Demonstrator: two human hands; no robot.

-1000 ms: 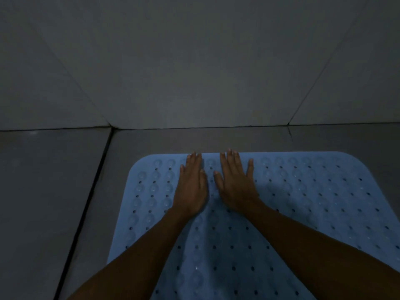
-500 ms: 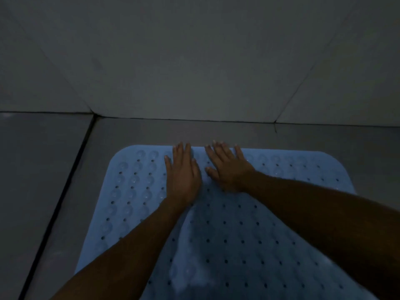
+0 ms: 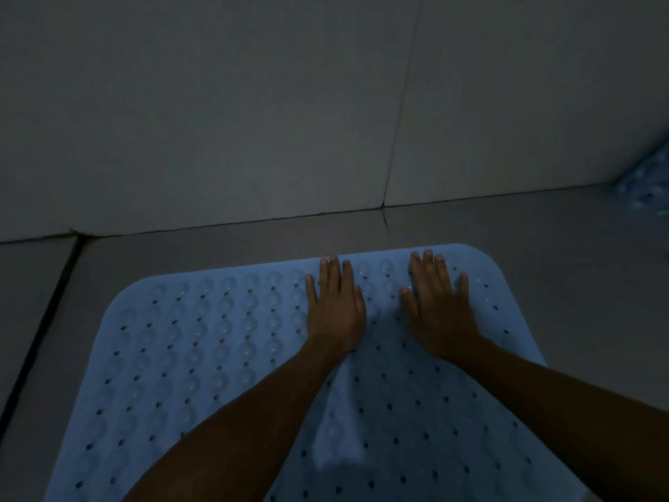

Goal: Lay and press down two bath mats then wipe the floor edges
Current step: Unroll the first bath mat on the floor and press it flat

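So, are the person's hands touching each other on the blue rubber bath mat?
No, the left hand and right hand lie flat on the blue rubber bath mat with bare mat between them.

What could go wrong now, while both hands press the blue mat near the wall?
1. Both the left hand and right hand press flat on the far part of the blue mat; its left side and near part may stay unstuck.
2. A pale crease between the forearms could trap air.
3. The light is dim, so lifted corners are easy to miss, and the second mat at the right edge still waits.
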